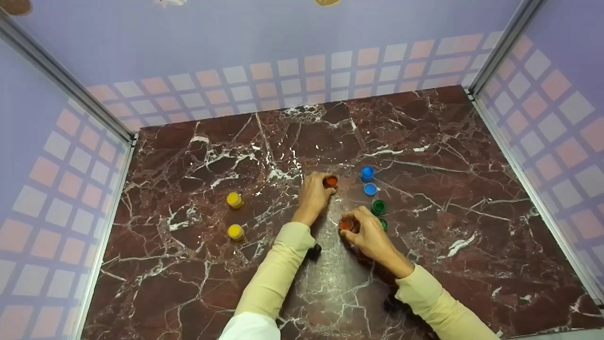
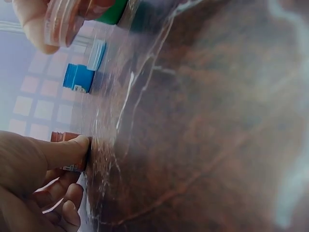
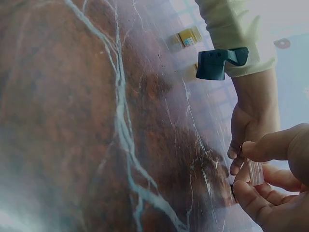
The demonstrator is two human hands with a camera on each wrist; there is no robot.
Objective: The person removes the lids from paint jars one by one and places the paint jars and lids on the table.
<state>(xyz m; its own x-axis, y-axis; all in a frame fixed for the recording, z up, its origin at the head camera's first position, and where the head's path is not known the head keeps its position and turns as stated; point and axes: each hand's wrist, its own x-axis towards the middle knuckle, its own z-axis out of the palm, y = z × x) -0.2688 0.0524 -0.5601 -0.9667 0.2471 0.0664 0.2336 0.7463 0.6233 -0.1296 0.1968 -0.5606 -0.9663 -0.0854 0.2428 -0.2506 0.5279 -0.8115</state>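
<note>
My left hand [image 1: 314, 196] grips a small open jar of orange-brown paint [image 1: 332, 181], which stands on the table. In the left wrist view, the thumb and fingers lie around the side of that jar [image 2: 67, 137]. Nearer to me, my right hand [image 1: 370, 234] pinches a round lid [image 1: 346, 224] with orange-brown inside it. The lid [image 3: 256, 171] shows a clear ribbed rim in the right wrist view and is held above the table, apart from the jar.
To the right stand an open blue jar [image 1: 367, 172] with its lid [image 1: 370, 190] beside it, and a green jar [image 1: 378, 207] with a green lid [image 1: 384, 225] partly behind my right hand. Two yellow-topped jars [image 1: 234, 200] stand left. Panels [image 1: 292, 75] enclose the marbled table [image 1: 165, 283].
</note>
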